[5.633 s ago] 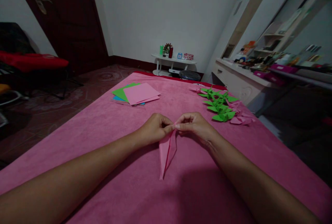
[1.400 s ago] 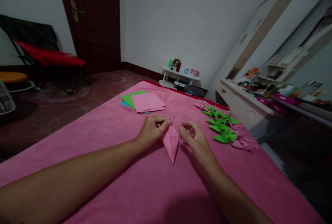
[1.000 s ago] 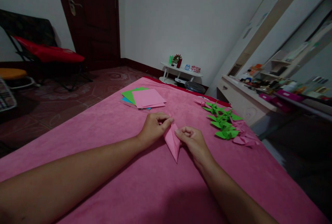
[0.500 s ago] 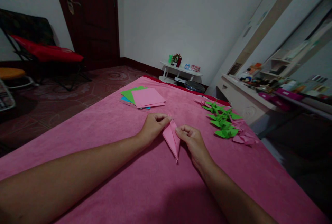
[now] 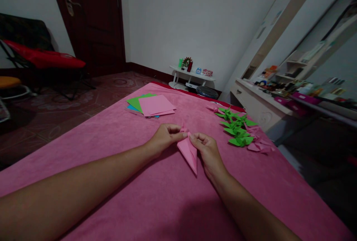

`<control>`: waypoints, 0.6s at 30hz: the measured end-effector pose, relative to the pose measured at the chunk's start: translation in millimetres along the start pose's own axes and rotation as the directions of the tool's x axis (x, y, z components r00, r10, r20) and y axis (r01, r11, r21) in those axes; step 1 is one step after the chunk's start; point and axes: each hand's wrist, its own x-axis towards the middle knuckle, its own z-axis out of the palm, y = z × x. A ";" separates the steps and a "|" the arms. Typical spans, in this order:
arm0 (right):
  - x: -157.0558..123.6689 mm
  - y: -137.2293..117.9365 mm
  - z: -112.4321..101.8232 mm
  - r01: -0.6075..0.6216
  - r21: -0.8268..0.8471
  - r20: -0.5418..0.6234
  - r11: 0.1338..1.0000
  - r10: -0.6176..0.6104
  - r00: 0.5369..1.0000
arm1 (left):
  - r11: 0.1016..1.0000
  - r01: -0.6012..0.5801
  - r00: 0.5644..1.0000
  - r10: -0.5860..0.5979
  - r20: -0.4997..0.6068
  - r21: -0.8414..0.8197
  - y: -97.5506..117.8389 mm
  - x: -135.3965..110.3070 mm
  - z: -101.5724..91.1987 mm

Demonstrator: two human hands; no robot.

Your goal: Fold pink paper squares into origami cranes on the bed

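Observation:
A folded piece of pink origami paper [image 5: 189, 152] is held between both hands, its long point aimed down toward me. My left hand [image 5: 168, 137] pinches its upper left side, thumb on top. On the upper right edge, my right hand [image 5: 205, 146] grips it between thumb and fingers, the two thumbs close together. A small pink tip sticks up beyond the left thumb. Finger pads behind the paper are hidden. Farther off, a stack of square paper sheets [image 5: 157, 105] in pink, green and blue lies to the left.
Green folded paper figures [image 5: 237, 131] and pink folded paper figures [image 5: 260, 145] lie at the right on the pink cloth [image 5: 117, 181]. Beyond the far edge stands a low white shelf [image 5: 192, 73]. A cluttered dresser [image 5: 259, 99] is on the right.
My left thumb has slid down and right across the paper, nearer the right thumb. The paper's lower point has swung slightly right. The whole view has shifted a little.

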 end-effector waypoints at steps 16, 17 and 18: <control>3.9 2.0 -5.4 0.135 -0.268 -0.009 0.954 -0.142 0.990 | 0.990 0.102 0.994 -0.098 0.041 -0.094 2.0 -1.4 0.3; 3.8 1.5 -5.7 0.129 -0.254 -0.017 0.959 -0.138 0.990 | 0.990 0.103 0.994 -0.098 0.055 -0.093 2.3 -1.5 0.2; 3.5 1.0 -5.9 0.118 -0.233 -0.023 0.965 -0.127 0.992 | 0.989 0.108 0.993 -0.102 0.067 -0.098 2.5 -1.5 0.0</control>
